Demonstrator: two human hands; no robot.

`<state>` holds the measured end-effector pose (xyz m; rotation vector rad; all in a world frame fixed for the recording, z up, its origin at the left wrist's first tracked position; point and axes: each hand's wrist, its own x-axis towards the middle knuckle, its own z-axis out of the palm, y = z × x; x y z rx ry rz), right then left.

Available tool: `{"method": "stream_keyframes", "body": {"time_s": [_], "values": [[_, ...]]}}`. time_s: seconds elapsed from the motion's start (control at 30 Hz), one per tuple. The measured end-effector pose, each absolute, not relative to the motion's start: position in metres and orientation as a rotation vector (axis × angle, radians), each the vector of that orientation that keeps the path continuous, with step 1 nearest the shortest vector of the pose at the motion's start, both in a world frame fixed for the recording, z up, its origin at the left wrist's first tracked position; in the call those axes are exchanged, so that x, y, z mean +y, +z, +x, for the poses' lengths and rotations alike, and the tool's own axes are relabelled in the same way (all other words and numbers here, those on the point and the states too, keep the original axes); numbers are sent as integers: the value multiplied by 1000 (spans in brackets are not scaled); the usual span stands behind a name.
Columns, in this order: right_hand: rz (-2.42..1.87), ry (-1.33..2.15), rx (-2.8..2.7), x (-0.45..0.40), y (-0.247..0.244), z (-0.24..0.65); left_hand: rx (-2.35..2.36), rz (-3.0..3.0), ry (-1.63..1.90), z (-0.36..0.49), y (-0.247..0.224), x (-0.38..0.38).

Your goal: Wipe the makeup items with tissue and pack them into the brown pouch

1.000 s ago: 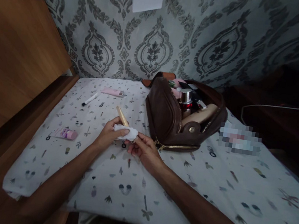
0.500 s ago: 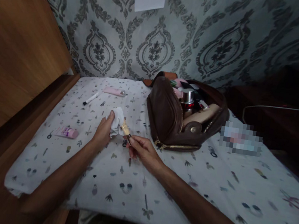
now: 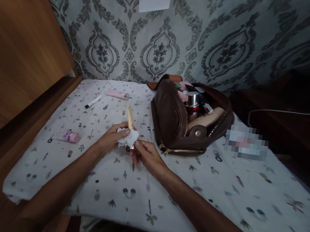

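Head view: left hand [image 3: 110, 139], fingers closed on crumpled white tissue [image 3: 127, 136] covering the middle of slim gold-coloured tube [image 3: 130, 117]; right hand [image 3: 147, 156], fingers pinched at tube's silver end [image 3: 131, 147]; tube above white printed cloth [image 3: 138, 184].

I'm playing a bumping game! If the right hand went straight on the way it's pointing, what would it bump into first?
Most likely the crumpled white cloth in the left hand, just ahead of the right hand. Whether they touch is hard to tell.
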<state>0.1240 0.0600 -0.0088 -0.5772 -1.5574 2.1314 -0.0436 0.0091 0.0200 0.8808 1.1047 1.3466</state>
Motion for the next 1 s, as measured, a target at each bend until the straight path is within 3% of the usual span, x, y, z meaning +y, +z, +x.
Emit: {"method": "stream_keyframes", "body": {"time_s": [0.23,0.7,1.0], "values": [[-686,1697,-1595,66,2,130,1276,900,1261,-45,24,7],[-590,1832,-1300,65,5,128,1072,1284,779,-63,44,-1],[-511,1950,-1242,60,6,127,1127,1183,965,-60,32,3]]}}
